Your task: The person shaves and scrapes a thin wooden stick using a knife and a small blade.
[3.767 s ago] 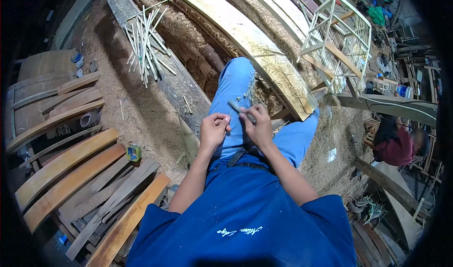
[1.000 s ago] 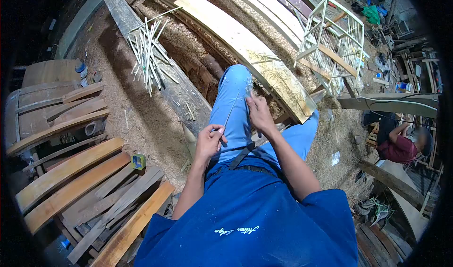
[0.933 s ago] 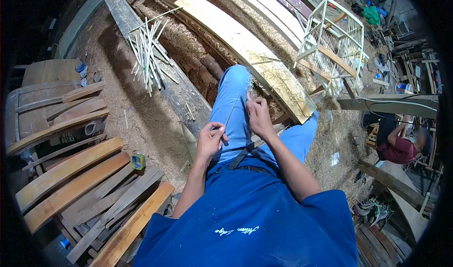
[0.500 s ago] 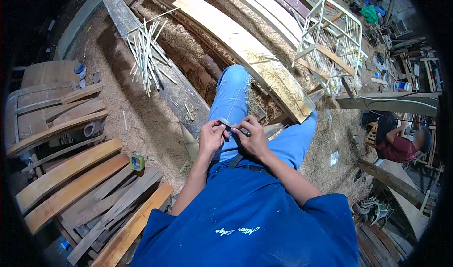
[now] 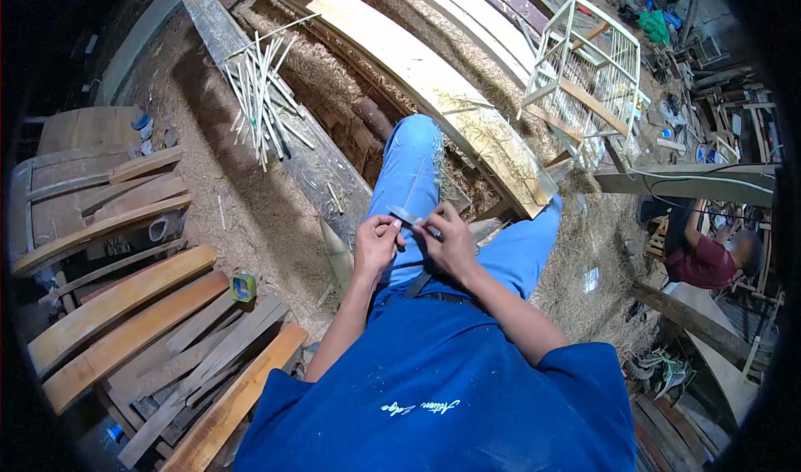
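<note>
Both hands meet over my lap, above the blue jeans. My left hand is closed in a pinch on a thin stick, which points away along my thigh. My right hand is wrapped round the dark handle of a small knife, its grey blade lying across the stick near my left fingertips. A pile of thin pale sticks rests on the weathered plank ahead on the left.
A slatted wooden cage stands at the upper right beside a long pale board. Curved wood pieces and a yellow tape measure lie at left. Another person sits at far right.
The blade has tilted and shifted slightly up and left. My hands stay close together. The other person's arm has moved a little.
</note>
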Demonstrator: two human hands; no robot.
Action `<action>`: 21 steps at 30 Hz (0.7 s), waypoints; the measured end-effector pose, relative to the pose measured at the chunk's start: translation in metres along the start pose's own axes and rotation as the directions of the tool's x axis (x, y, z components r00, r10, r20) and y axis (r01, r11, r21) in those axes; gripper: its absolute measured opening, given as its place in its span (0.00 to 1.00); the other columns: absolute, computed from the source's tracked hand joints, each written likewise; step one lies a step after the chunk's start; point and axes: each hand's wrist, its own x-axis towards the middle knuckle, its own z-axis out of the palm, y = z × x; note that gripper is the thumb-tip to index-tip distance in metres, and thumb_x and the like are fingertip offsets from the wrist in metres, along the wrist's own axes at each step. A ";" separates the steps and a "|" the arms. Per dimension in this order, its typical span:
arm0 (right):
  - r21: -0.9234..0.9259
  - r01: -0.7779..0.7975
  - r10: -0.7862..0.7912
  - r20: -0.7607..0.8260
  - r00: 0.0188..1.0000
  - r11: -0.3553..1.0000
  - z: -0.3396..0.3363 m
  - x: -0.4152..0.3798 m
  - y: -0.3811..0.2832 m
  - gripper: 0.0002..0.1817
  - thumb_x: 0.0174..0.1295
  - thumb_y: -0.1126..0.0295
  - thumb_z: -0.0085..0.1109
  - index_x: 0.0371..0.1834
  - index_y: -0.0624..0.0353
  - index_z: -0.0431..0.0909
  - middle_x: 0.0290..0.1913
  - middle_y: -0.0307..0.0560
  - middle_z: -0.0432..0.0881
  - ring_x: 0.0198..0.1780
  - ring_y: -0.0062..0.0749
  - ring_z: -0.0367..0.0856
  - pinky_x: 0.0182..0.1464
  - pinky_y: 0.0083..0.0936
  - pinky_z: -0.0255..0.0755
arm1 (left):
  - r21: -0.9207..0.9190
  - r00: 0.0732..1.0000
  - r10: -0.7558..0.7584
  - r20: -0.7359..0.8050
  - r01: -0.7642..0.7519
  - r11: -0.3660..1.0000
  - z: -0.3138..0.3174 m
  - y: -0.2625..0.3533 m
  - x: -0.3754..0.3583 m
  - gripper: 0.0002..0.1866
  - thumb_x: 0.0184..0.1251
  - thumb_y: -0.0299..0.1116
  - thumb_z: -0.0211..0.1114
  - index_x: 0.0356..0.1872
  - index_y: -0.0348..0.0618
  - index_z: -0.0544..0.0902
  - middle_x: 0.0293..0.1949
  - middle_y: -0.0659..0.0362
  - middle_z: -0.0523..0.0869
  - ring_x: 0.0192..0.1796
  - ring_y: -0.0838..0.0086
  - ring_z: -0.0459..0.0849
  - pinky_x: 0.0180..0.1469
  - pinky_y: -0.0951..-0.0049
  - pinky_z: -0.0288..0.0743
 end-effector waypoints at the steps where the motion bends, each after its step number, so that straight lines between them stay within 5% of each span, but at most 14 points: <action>1: -0.015 -0.037 0.036 -0.017 0.999 0.999 -0.001 0.003 0.001 0.08 0.62 0.66 0.73 0.35 0.59 0.86 0.41 0.52 0.80 0.40 0.53 0.84 0.41 0.43 0.77 | -0.001 1.000 0.002 0.004 -0.002 1.000 0.000 -0.002 0.002 0.08 0.77 0.29 0.66 0.45 0.33 0.83 0.24 0.58 0.87 0.18 0.86 0.73 0.19 0.81 0.62; 3: -0.042 -0.111 0.110 -0.035 0.993 0.993 -0.001 0.006 0.006 0.08 0.62 0.66 0.73 0.35 0.58 0.86 0.41 0.51 0.80 0.39 0.52 0.85 0.40 0.43 0.77 | 0.038 1.000 0.005 -0.026 -0.004 0.999 0.002 -0.001 -0.002 0.08 0.77 0.29 0.66 0.45 0.33 0.83 0.23 0.58 0.87 0.17 0.86 0.73 0.19 0.81 0.61; 8: -0.035 -0.013 0.016 0.076 0.997 0.999 0.000 -0.005 -0.003 0.07 0.61 0.66 0.74 0.36 0.57 0.86 0.42 0.50 0.81 0.39 0.52 0.85 0.39 0.44 0.78 | 0.054 1.000 0.022 -0.021 -0.020 0.998 0.000 0.002 -0.004 0.08 0.76 0.29 0.66 0.45 0.33 0.83 0.23 0.59 0.86 0.18 0.86 0.73 0.19 0.81 0.61; 13: -0.094 -0.079 0.076 -0.038 0.996 0.992 0.000 0.011 0.006 0.08 0.61 0.65 0.74 0.36 0.54 0.86 0.42 0.48 0.81 0.39 0.52 0.86 0.38 0.44 0.78 | 0.015 1.000 0.010 -0.029 -0.010 1.000 -0.001 -0.007 -0.009 0.07 0.77 0.28 0.65 0.45 0.33 0.83 0.23 0.59 0.86 0.18 0.86 0.73 0.19 0.81 0.61; 17: -0.121 0.041 -0.027 0.122 0.992 0.992 -0.001 0.003 0.003 0.08 0.63 0.63 0.73 0.36 0.53 0.85 0.42 0.48 0.81 0.38 0.52 0.86 0.37 0.44 0.79 | 0.049 0.999 -0.005 -0.031 0.007 0.999 0.000 0.002 -0.007 0.07 0.77 0.28 0.65 0.45 0.33 0.83 0.23 0.59 0.86 0.17 0.86 0.72 0.19 0.81 0.61; 19: -0.131 -0.081 0.067 -0.110 0.992 0.988 0.000 0.020 0.015 0.10 0.61 0.64 0.75 0.34 0.57 0.84 0.41 0.49 0.80 0.35 0.50 0.85 0.35 0.40 0.77 | 0.005 1.000 0.000 -0.017 0.000 1.000 -0.001 -0.003 -0.006 0.07 0.77 0.28 0.64 0.44 0.33 0.83 0.23 0.60 0.86 0.18 0.86 0.72 0.19 0.81 0.61; 21: -0.154 -0.094 0.078 -0.101 0.992 0.984 -0.001 0.018 0.008 0.11 0.61 0.64 0.75 0.34 0.58 0.83 0.41 0.49 0.80 0.35 0.50 0.85 0.35 0.41 0.77 | 0.010 1.000 -0.008 -0.026 0.008 1.000 -0.001 -0.004 -0.010 0.07 0.77 0.29 0.65 0.45 0.33 0.82 0.23 0.60 0.85 0.18 0.86 0.72 0.19 0.82 0.61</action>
